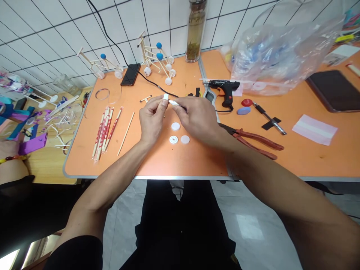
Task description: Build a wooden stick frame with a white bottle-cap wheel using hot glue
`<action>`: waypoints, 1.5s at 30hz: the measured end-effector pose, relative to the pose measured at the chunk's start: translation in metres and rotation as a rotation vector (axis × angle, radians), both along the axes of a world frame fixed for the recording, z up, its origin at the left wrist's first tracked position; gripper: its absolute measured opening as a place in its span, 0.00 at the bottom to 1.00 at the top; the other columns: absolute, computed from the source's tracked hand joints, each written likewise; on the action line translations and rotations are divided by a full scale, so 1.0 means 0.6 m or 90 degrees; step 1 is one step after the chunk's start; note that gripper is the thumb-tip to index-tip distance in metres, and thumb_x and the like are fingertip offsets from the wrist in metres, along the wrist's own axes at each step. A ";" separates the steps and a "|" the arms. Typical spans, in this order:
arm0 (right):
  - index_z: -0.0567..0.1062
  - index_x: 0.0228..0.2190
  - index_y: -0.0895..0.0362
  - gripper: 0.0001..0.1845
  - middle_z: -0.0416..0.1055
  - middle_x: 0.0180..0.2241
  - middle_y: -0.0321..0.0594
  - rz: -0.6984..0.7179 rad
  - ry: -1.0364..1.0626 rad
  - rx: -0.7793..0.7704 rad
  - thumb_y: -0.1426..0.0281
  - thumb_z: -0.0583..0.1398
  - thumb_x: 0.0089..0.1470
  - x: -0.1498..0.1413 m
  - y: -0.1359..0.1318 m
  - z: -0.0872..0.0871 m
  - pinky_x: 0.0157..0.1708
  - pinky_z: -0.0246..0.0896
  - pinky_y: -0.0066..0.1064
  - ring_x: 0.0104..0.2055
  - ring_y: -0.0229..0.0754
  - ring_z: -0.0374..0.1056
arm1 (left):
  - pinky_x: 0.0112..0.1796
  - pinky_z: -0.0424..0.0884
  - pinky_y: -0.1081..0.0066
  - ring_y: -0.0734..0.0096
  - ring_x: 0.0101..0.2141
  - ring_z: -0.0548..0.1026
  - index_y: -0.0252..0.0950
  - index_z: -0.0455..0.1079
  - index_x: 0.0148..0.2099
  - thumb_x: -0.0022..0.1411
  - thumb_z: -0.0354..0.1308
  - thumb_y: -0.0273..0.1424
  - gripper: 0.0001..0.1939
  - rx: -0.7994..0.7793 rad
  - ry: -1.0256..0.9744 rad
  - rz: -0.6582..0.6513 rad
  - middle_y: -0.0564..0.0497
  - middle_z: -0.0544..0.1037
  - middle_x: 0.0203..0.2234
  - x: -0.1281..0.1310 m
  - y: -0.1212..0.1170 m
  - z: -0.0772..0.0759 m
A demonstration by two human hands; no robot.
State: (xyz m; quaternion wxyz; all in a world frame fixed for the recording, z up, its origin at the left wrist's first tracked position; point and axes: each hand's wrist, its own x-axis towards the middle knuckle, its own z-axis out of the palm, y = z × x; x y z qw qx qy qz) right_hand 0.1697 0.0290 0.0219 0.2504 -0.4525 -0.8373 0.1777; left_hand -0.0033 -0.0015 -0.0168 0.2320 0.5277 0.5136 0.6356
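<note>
My left hand (152, 119) is closed, pinching a small white piece (165, 96) between thumb and fingertips. Close beside it, my right hand (199, 118) grips a flat white piece (173, 102), perhaps a disc seen edge-on. The two pieces almost meet; whether they touch I cannot tell. Below the hands lie three white discs: a plain one (175, 126), one with a ringed face (173, 139) and another plain one (185, 139). A small wooden stick frame (146, 99) is just behind my left hand.
Wrapped chopsticks (104, 129) and a bare stick (126, 134) lie left. Stick tricycle models (157, 60) stand behind, near a phone (130, 75). To the right are a glue gun (225, 90), red-handled pliers (258, 140) and a pen (270, 118). Another person's hand (9, 149) is far left.
</note>
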 end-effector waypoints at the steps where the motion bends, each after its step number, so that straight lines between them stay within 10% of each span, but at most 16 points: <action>1: 0.85 0.48 0.55 0.19 0.82 0.43 0.46 -0.031 -0.064 0.053 0.66 0.54 0.79 -0.002 -0.007 -0.001 0.37 0.50 0.37 0.37 0.47 0.70 | 0.59 0.77 0.62 0.61 0.52 0.84 0.47 0.89 0.38 0.78 0.70 0.38 0.13 -0.001 -0.001 -0.001 0.49 0.90 0.44 0.000 0.001 -0.001; 4: 0.83 0.58 0.53 0.22 0.83 0.51 0.50 -0.071 -0.168 0.113 0.68 0.51 0.79 -0.005 -0.018 -0.003 0.37 0.50 0.37 0.40 0.49 0.73 | 0.58 0.77 0.62 0.62 0.51 0.84 0.47 0.90 0.38 0.79 0.69 0.35 0.13 -0.015 -0.007 -0.003 0.49 0.90 0.43 0.001 0.003 -0.005; 7: 0.84 0.45 0.54 0.18 0.82 0.42 0.46 -0.025 -0.058 0.058 0.64 0.55 0.79 0.000 -0.006 -0.005 0.37 0.50 0.38 0.39 0.49 0.71 | 0.59 0.78 0.61 0.61 0.51 0.84 0.47 0.89 0.37 0.77 0.71 0.37 0.12 -0.024 -0.013 -0.001 0.49 0.90 0.44 0.000 0.003 -0.005; 13: 0.76 0.29 0.53 0.21 0.62 0.25 0.31 0.112 0.288 -0.322 0.56 0.61 0.74 0.013 0.030 -0.011 0.31 0.47 0.36 0.26 0.38 0.52 | 0.62 0.77 0.60 0.60 0.53 0.84 0.47 0.89 0.37 0.77 0.72 0.41 0.13 0.002 0.014 -0.004 0.49 0.89 0.44 -0.001 -0.002 0.003; 22: 0.85 0.55 0.56 0.21 0.84 0.50 0.52 -0.035 -0.123 0.112 0.67 0.53 0.78 0.002 -0.009 -0.002 0.35 0.46 0.38 0.39 0.48 0.73 | 0.62 0.78 0.59 0.59 0.55 0.84 0.48 0.90 0.39 0.76 0.72 0.42 0.11 -0.016 0.001 -0.013 0.49 0.91 0.47 -0.005 0.003 -0.008; 26: 0.83 0.34 0.55 0.21 0.74 0.30 0.40 0.066 0.103 -0.089 0.59 0.59 0.76 0.014 0.018 -0.007 0.34 0.50 0.36 0.33 0.43 0.65 | 0.61 0.78 0.60 0.60 0.53 0.85 0.46 0.90 0.39 0.76 0.73 0.41 0.11 -0.015 -0.002 -0.013 0.48 0.91 0.46 -0.005 0.001 -0.003; 30: 0.83 0.35 0.55 0.26 0.66 0.26 0.34 0.140 0.279 -0.341 0.47 0.61 0.74 0.021 0.038 -0.019 0.28 0.47 0.35 0.25 0.38 0.52 | 0.59 0.78 0.61 0.60 0.53 0.85 0.47 0.91 0.40 0.76 0.72 0.44 0.12 0.024 0.023 -0.034 0.48 0.91 0.45 -0.009 0.001 -0.002; 36: 0.86 0.54 0.56 0.22 0.85 0.48 0.49 -0.011 -0.068 0.088 0.61 0.54 0.80 0.007 0.007 -0.015 0.35 0.48 0.37 0.41 0.49 0.74 | 0.48 0.80 0.62 0.60 0.47 0.85 0.46 0.91 0.39 0.71 0.75 0.52 0.17 0.015 -0.002 -0.041 0.47 0.91 0.43 -0.017 0.011 -0.015; 45: 0.82 0.61 0.54 0.22 0.84 0.53 0.50 -0.041 -0.212 0.126 0.67 0.51 0.81 0.001 -0.011 -0.007 0.35 0.46 0.38 0.42 0.50 0.76 | 0.45 0.79 0.64 0.66 0.39 0.83 0.46 0.92 0.44 0.71 0.76 0.52 0.16 0.000 -0.039 -0.063 0.49 0.89 0.39 -0.017 0.013 -0.018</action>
